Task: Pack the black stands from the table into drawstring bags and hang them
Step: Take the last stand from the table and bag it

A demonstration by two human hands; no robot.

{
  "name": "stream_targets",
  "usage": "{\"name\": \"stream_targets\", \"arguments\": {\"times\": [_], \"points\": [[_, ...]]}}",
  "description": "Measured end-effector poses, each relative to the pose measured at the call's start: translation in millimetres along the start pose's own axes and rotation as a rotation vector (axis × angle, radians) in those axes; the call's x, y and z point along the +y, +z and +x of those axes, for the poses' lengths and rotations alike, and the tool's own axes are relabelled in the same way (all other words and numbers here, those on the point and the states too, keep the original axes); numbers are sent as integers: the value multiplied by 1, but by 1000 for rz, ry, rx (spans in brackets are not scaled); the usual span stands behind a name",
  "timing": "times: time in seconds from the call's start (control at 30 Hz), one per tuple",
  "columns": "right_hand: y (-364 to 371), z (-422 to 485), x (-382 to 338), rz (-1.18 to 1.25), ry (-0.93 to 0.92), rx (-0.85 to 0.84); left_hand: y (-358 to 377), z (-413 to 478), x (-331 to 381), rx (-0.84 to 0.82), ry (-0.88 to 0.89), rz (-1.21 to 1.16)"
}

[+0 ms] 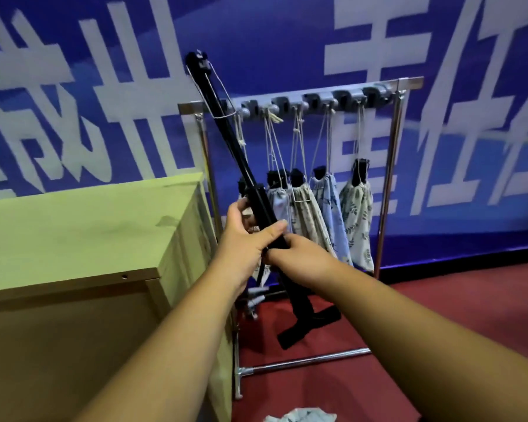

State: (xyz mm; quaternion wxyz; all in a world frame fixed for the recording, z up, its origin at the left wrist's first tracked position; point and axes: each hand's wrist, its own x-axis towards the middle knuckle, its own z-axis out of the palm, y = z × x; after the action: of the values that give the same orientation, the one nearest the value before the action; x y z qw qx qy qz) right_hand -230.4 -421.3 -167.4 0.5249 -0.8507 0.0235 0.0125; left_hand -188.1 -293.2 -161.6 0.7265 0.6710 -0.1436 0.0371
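A long black stand (226,129) tilts from upper left to lower right, its foot piece (310,324) low over the red floor. My left hand (244,239) grips its middle from the left. My right hand (299,260) holds it just below, from the right. A thin wire loop runs along the stand's upper part. Behind it, a chrome rack (390,178) with a grey hook rail (317,100) carries several drawstring bags (355,208) hanging by cords, black stand tops poking out of them.
A pale green wooden table (73,233) fills the left side, its corner close to my left forearm. A blue banner wall stands behind the rack. A crumpled cloth bag (299,415) lies on the red floor at the bottom edge.
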Motion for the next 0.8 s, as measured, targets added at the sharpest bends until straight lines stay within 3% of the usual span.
{"name": "stream_targets", "arguments": {"times": [0.3, 0.4, 0.63, 0.8], "points": [[19, 5, 93, 416, 78, 168, 16, 3, -70, 12, -114, -2], [31, 11, 124, 541, 106, 199, 16, -1, -94, -22, -121, 116], [46, 50, 145, 554, 120, 156, 9, -7, -167, 27, -154, 214], [50, 72, 148, 606, 106, 128, 11, -2, -186, -41, -197, 209]]}}
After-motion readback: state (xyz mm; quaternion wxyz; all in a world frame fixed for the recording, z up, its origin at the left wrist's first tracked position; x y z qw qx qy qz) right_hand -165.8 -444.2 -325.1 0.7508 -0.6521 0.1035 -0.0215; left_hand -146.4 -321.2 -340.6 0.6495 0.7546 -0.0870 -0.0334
